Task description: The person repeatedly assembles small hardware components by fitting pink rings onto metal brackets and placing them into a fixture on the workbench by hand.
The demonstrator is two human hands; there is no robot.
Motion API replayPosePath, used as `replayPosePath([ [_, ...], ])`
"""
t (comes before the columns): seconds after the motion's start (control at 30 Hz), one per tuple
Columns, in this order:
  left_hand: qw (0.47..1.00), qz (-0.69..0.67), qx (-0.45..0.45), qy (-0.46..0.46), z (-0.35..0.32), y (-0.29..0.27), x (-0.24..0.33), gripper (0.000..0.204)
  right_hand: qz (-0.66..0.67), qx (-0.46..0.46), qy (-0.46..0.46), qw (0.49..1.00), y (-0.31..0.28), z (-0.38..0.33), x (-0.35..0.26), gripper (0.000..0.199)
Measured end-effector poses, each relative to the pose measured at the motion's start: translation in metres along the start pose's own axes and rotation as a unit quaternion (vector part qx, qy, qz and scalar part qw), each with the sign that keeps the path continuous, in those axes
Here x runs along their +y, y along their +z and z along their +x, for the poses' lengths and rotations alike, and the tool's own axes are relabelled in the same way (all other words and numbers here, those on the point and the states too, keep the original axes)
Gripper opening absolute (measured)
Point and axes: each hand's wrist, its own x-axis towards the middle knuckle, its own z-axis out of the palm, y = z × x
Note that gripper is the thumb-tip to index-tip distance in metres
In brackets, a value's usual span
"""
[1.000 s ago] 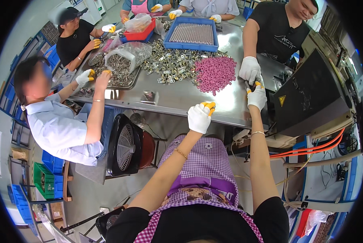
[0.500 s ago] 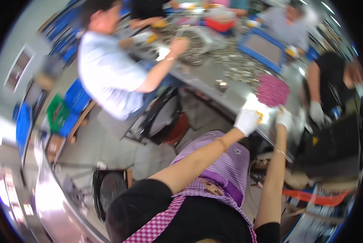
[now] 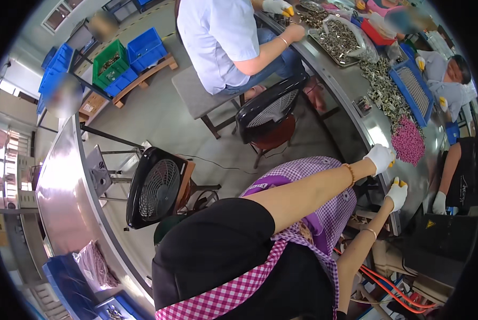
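Both my hands wear white gloves with yellow fingertips and are at the near edge of a metal table [image 3: 420, 184] on the right. My left hand [image 3: 378, 159] is just left of a heap of small pink pieces [image 3: 408, 141], its fingers curled. Below the heap, apart from it, is my right hand [image 3: 396, 196], with thumb and fingers drawn together. Whatever either hand may hold is too small or hidden to make out. Beyond the pink heap spreads a pile of small metal parts [image 3: 380, 88], beside a blue tray [image 3: 411, 90] of rows of pieces.
A co-worker in a light shirt [image 3: 217, 42] sits at the table to the left. Black fans [image 3: 156, 188] stand on the floor behind. Other people work across the table. A dark machine [image 3: 441, 240] is at the right, with orange cables [image 3: 391, 290] below it.
My view has swung left, so the table and hands appear farther right, and the picture is sharper. My right hand has drawn back from the pink heap toward the table edge.
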Motion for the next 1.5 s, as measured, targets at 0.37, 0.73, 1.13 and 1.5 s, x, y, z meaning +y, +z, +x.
replayPosePath([
  [0.37, 0.997, -0.017, 0.056, 0.054, -0.004, -0.003, 0.002, 0.016, 0.022, 0.024, 0.067, 0.997, -0.006, -0.007, -0.007, 0.033],
  [0.73, 0.924, -0.145, 0.222, -0.277, 0.067, -0.092, -0.146, 0.021, 0.043, 0.085, 0.049, 0.994, -0.004, -0.009, 0.002, 0.028],
  [1.13, 0.926, -0.217, 0.050, -0.304, 0.045, -0.045, -0.143, 0.024, -0.006, 0.094, 0.000, 0.996, -0.008, -0.018, -0.005, 0.026],
  [1.5, 0.980, -0.166, 0.037, -0.107, 0.027, -0.016, -0.039, 0.020, 0.119, 0.142, -0.019, 0.983, 0.001, -0.004, 0.005, 0.023],
])
